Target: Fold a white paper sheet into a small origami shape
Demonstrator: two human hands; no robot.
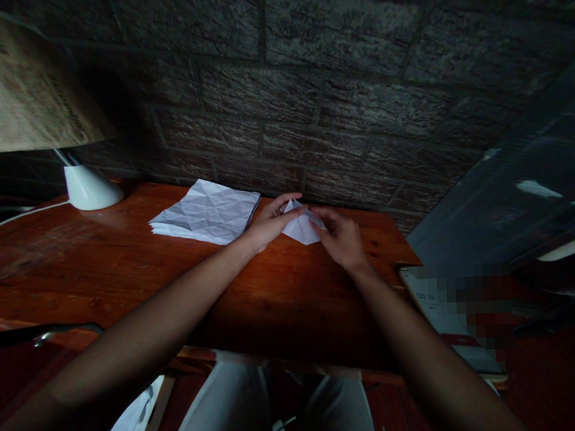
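Observation:
A small piece of folded white paper [301,229] is held between both hands above the far part of the wooden table. My left hand [271,221] grips its left side, thumb laid across the front and the index finger stretched behind the top. On the right edge, my right hand [342,237] pinches the paper between thumb and fingers. The folded piece comes to a point at its top and shows crease lines. To the left of my left hand lies a stack of creased white paper sheets [204,211], their surface covered in fold marks.
A lamp with a white base [92,187] and a printed shade [29,87] stands at the left. Behind the wooden table [103,255] rises a dark brick wall [292,94]. A pale board-like object [439,317] sits by the right edge, near a bluish translucent panel [499,168].

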